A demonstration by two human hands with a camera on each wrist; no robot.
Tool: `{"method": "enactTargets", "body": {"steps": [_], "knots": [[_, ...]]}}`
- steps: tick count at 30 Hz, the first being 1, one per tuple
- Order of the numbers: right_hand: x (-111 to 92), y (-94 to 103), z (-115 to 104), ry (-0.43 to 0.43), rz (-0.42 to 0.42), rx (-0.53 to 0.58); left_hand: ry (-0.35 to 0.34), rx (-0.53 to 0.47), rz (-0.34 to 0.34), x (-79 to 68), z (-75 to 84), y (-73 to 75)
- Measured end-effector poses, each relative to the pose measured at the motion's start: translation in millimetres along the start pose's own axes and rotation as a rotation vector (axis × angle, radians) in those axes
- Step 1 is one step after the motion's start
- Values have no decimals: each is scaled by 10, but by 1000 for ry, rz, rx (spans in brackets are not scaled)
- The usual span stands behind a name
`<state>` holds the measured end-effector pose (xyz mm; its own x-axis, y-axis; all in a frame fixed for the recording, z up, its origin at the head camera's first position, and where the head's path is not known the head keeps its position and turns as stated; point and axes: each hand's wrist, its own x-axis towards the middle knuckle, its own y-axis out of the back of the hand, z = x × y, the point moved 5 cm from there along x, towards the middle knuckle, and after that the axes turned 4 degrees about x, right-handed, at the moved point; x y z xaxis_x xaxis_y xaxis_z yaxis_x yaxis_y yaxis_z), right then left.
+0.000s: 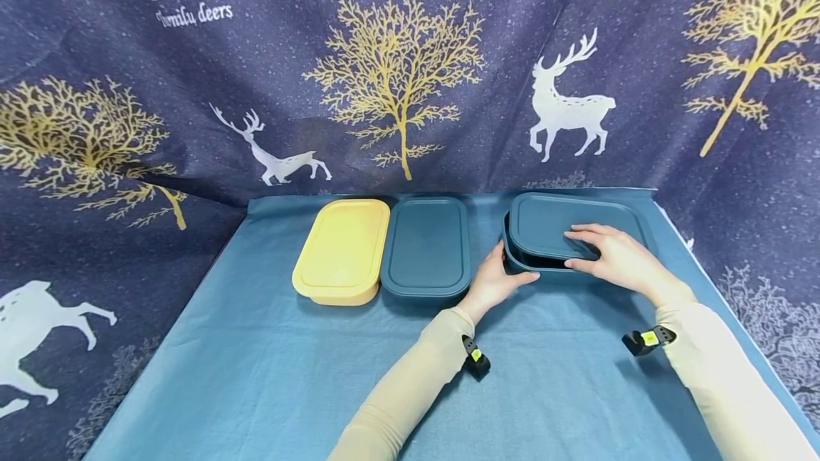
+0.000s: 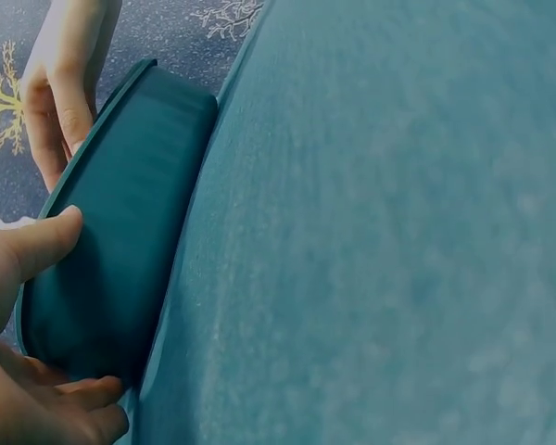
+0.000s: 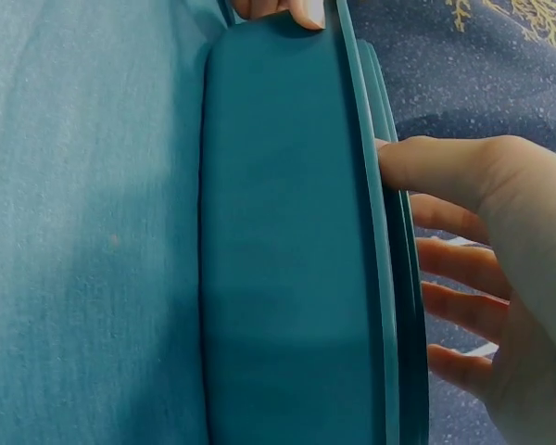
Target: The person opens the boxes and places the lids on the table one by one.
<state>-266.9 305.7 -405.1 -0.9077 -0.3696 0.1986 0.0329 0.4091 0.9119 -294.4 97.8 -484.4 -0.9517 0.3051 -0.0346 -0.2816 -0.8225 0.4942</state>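
Observation:
A dark blue rectangular container [image 1: 557, 276] stands at the back right of the table. Its matching lid [image 1: 544, 223] lies askew on top, shifted toward the back, so a dark gap shows along the front and left rim. My left hand [image 1: 495, 282] grips the container's front left corner, thumb [image 2: 51, 243] on the front wall and fingers [image 2: 88, 399] round the end. My right hand [image 1: 618, 258] holds the lid near its front edge, its thumb [image 3: 435, 169] at that edge and the fingers spread over the top. The container's inside is mostly hidden.
Left of the hands stand a lidded dark blue container [image 1: 428, 247] and a lidded yellow container [image 1: 342, 247], side by side. Blue cloth [image 1: 269, 354] covers the table. Behind it hangs a dark curtain [image 1: 448, 162] with printed deer and trees.

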Motion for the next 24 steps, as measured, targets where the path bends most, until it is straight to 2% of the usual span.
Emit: {"method": "enactTargets", "body": {"steps": [7, 15, 24], "knots": [[39, 1, 70, -25, -39, -6, 24, 25, 17, 16, 21, -25], [80, -2, 128, -50, -72, -28, 25, -3, 20, 43, 48, -53], [107, 13, 139, -51, -19, -77, 44, -37, 3, 92, 50, -63]]}}
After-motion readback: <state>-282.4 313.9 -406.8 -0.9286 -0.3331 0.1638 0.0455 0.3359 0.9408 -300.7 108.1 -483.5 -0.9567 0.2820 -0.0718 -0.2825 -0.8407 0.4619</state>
